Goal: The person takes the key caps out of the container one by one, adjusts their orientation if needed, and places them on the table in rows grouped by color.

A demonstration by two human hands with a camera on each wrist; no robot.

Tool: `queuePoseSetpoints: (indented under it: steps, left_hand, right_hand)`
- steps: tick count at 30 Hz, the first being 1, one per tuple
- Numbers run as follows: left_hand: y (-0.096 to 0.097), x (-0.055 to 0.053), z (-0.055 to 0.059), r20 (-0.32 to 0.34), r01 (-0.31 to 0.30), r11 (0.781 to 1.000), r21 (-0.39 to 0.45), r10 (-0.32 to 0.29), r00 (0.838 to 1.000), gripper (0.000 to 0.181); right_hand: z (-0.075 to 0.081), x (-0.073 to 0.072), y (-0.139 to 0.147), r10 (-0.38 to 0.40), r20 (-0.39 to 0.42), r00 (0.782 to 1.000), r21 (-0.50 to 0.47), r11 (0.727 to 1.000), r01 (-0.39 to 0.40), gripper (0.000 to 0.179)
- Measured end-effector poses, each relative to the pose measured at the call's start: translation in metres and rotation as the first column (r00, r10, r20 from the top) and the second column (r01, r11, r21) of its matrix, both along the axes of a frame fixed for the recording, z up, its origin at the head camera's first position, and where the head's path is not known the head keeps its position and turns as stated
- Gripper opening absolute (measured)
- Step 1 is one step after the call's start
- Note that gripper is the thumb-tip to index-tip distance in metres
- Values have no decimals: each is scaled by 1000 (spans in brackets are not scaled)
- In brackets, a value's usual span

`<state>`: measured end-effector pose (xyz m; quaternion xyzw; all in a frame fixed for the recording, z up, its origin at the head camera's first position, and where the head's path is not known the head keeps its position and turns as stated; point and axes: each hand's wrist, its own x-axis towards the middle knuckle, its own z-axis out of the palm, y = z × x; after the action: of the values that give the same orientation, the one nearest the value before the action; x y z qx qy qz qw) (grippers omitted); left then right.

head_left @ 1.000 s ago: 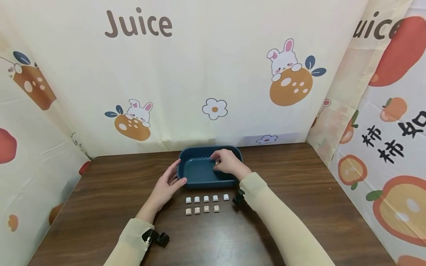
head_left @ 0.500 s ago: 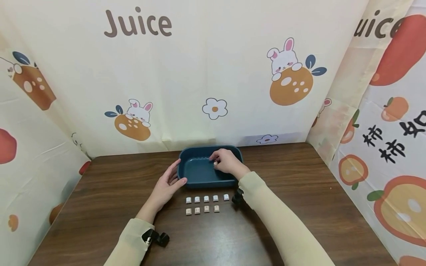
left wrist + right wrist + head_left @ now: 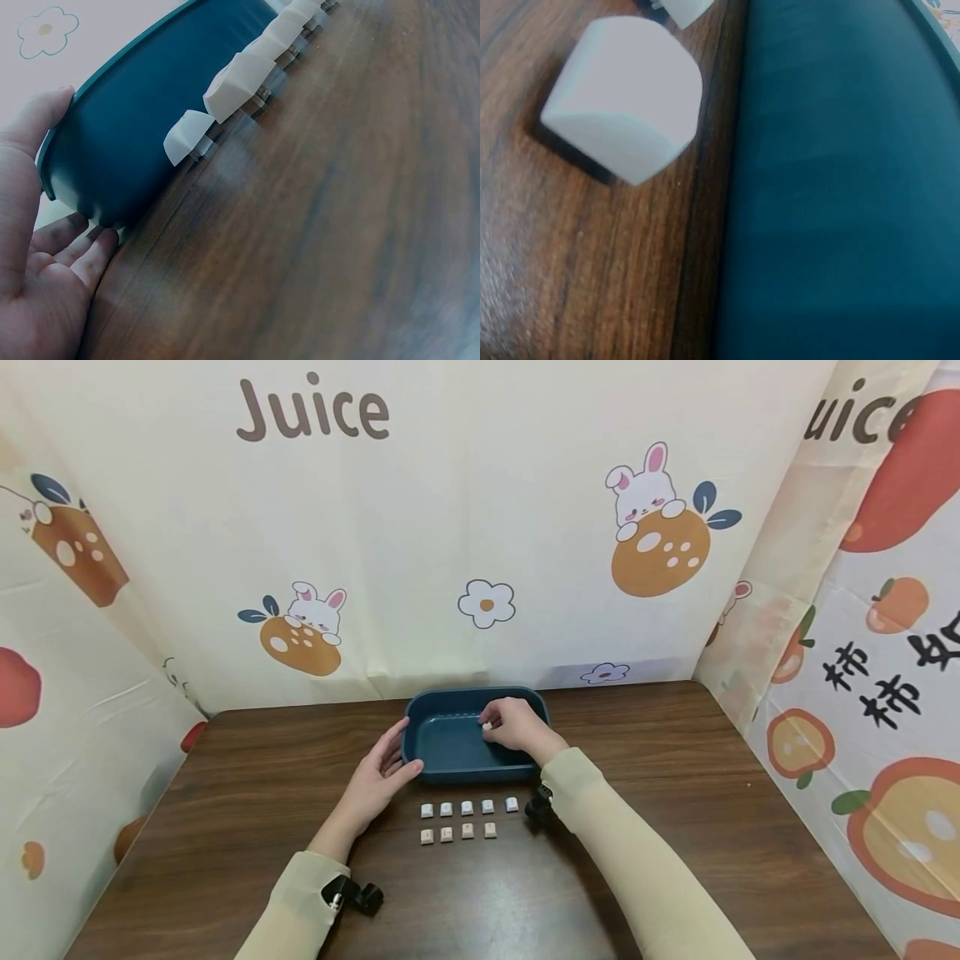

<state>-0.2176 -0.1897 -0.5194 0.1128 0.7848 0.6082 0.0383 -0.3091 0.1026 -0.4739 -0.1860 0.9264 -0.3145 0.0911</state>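
A dark blue rectangular tray (image 3: 447, 745) stands on the table near the back curtain. My left hand (image 3: 375, 777) holds its left end, thumb at the front corner and fingers along the side; the left wrist view has the thumb (image 3: 46, 116) at the rim and fingertips low on the outer wall. Inside the tray my right hand (image 3: 517, 727) pinches a small white keycap (image 3: 487, 727) between thumb and fingers. In front of the tray lie two rows of white keycaps (image 3: 467, 808). The right wrist view shows one keycap (image 3: 626, 97) close beside the tray wall (image 3: 840, 187), but not the hand.
The brown wooden table (image 3: 637, 827) is bounded by a printed curtain (image 3: 420, 527) behind and at both sides. Black wrist cameras are strapped to both sleeves; the right one (image 3: 538, 804) sits close beside the keycap rows.
The right hand's fingers shift slightly over the tray floor, and the pinched keycap shows more plainly between them. The left hand, tray and keycap rows stay put.
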Motion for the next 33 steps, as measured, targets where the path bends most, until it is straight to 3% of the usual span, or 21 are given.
queuePoseSetpoints:
  steps: [16,24,28,33]
  left_hand:
    - [0,0,1,9,-4,1000,-8,4,1000,78]
    - [1,1,2,8,-5,1000,-4,5,1000,78]
    - [1,1,2,8,-2,1000,1,2,1000,77]
    - [1,1,1,2,-2,1000,-2,2,1000,77]
  right_hand:
    - [22,7,8,78,-37,996,-172,982,-84,19]
    - [32,28,20,74,-90,993,-250,964,-95,27]
    - [39,44,25,44,-112,993,-311,947,-77,30]
    - [45,66,32,63,-178,982,-342,932,-122,24]
